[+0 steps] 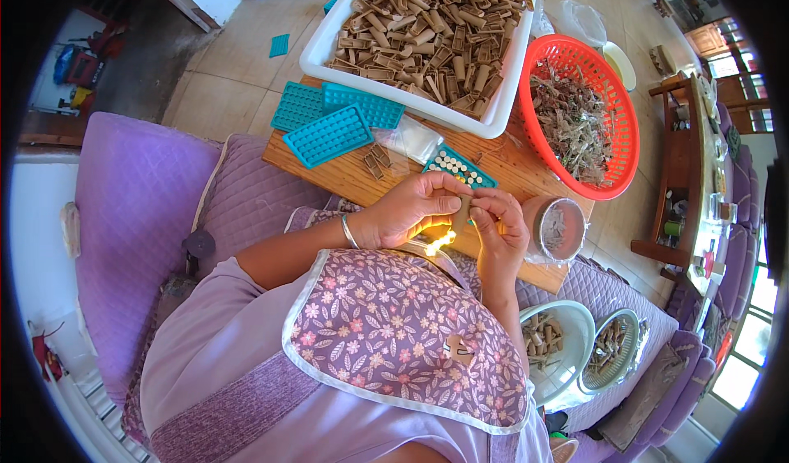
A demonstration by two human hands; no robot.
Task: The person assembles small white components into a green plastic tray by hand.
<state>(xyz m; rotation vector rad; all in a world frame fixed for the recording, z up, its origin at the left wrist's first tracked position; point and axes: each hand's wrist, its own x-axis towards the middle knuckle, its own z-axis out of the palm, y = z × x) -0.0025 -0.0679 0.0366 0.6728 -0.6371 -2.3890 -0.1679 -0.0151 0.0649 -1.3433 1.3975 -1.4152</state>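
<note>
My left hand (417,210), with a bracelet at its wrist, and my right hand (501,226) meet above the near side of the wooden table. Between their fingertips they pinch a small brown piece (463,209), mostly covered by the fingers. A bright yellow glow (440,243) shows just below the hands, close to my flowered apron (403,323); what makes it I cannot tell. Right behind the fingers lies a teal compartment tray (460,165) holding several small round white pieces. A few brown frames (377,161) lie left of it, beside a clear plastic bag (411,139).
A white tub (316,56) heaped with brown pieces stands at the back. More teal trays (329,136) lie left on the wooden table (300,161). To the right are a red basket (626,134) of scraps, a round container (582,231) and two bowls (585,331) on the quilted seat.
</note>
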